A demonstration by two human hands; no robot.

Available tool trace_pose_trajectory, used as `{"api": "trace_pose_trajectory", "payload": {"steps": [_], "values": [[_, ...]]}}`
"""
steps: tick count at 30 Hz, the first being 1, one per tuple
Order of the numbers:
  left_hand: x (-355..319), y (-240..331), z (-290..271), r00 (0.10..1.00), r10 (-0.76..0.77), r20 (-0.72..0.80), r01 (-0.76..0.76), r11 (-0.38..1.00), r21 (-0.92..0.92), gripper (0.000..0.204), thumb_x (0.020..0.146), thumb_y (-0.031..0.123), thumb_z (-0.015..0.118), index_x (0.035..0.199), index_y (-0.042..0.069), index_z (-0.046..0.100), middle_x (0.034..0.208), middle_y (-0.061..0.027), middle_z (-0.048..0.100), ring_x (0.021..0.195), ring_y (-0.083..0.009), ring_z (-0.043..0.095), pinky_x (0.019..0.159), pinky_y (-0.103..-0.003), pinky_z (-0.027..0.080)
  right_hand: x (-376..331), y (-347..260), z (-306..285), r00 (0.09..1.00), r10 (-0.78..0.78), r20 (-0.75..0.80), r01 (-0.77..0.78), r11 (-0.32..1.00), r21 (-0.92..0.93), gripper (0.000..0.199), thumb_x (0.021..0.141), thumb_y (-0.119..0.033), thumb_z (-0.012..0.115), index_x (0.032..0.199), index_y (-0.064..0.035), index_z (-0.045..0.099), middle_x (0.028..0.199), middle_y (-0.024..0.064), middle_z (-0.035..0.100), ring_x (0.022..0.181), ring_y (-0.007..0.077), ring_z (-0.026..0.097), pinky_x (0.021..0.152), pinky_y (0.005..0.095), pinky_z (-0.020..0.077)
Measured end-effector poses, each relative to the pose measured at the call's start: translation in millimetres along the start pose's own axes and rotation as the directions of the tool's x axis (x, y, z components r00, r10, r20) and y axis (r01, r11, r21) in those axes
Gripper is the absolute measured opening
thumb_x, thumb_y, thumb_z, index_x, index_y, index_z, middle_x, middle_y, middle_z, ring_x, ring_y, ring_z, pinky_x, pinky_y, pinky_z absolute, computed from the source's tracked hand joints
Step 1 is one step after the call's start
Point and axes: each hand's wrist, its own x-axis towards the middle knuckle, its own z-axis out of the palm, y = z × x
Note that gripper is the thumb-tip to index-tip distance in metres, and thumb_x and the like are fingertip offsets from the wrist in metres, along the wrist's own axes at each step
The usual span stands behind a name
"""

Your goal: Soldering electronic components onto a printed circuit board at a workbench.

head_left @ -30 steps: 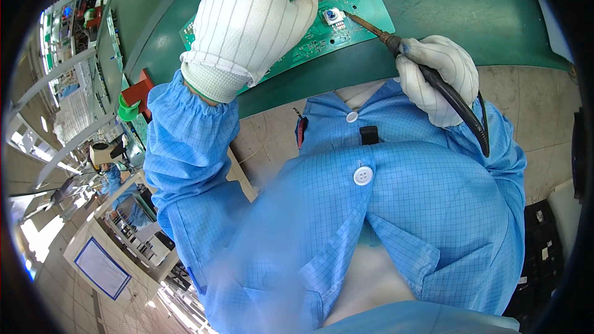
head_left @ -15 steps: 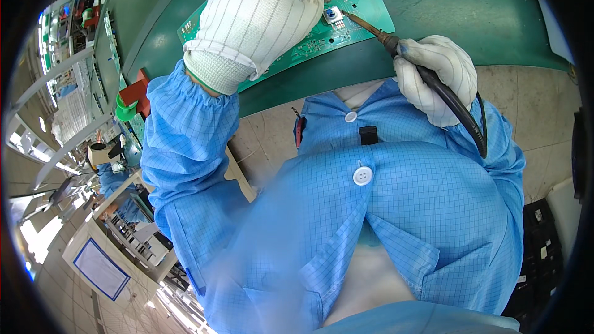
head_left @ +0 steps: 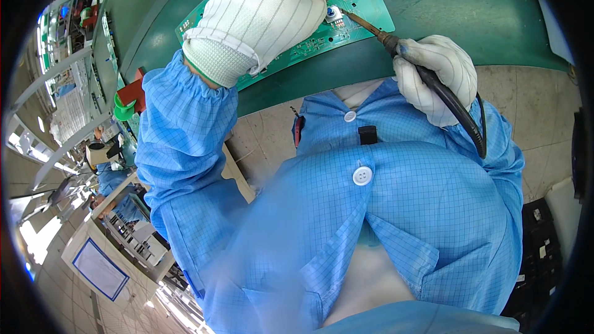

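Note:
A green circuit board point(head_left: 365, 9) lies on the bench, with a small silver component with a blue middle point(head_left: 333, 14) on it. My right hand point(head_left: 442, 77), in a white striped glove, is wrapped round the dark handle of a soldering iron point(head_left: 378, 34). The iron's tip reaches the board just right of the silver component. Over the board's left part bends my left hand point(head_left: 263, 15), gloved alike, its fingers drawn together close to the component's left side. What those fingertips hold, if anything, is hidden.
The green bench top point(head_left: 458, 9) runs across the upper view. At the left stand a red block point(head_left: 131, 91) and a green round thing point(head_left: 124, 108). Black crates point(head_left: 541, 241) are stacked at the lower right. Further off at the left, another person's blue sleeve point(head_left: 114, 179) shows.
My left hand and sleeve have shifted slightly to the left. The soldering iron and my right hand stay almost where they were.

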Motion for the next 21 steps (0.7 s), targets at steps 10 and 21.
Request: {"api": "trace_pose_trajectory", "payload": {"steps": [10, 21], "values": [[21, 9, -10, 0.981, -0.039, 0.191, 0.021, 0.995, 0.096, 0.019, 0.083, 0.02, 0.063, 0.087, 0.002, 0.063, 0.076, -0.0189, 0.062, 0.078, -0.0377, 0.064, 0.073, -0.046, 0.053, -1, 4, -1, 1.0, -0.002, -0.001, 0.002, 1.0, 0.012, 0.03, 0.067, 0.006, 0.076, 0.095, 0.0001, 0.068, 0.081, 0.0108, 0.071, 0.065, 0.0258, 0.069, 0.06, 0.0352, 0.058], [-33, -31, 41, 0.996, 0.086, 0.041, -0.093, 0.968, 0.232, 0.028, 0.093, 0.011, 0.061, 0.121, 0.01, 0.062, 0.098, -0.0108, 0.062, 0.082, -0.0292, 0.064, 0.065, -0.039, 0.053, -3, 5, -3, 1.0, -0.02, 0.001, 0.02, 1.0, 0.011, 0.032, 0.068, 0.007, 0.075, 0.098, 0.0005, 0.067, 0.08, 0.0099, 0.07, 0.063, 0.0255, 0.068, 0.058, 0.036, 0.057]]}}
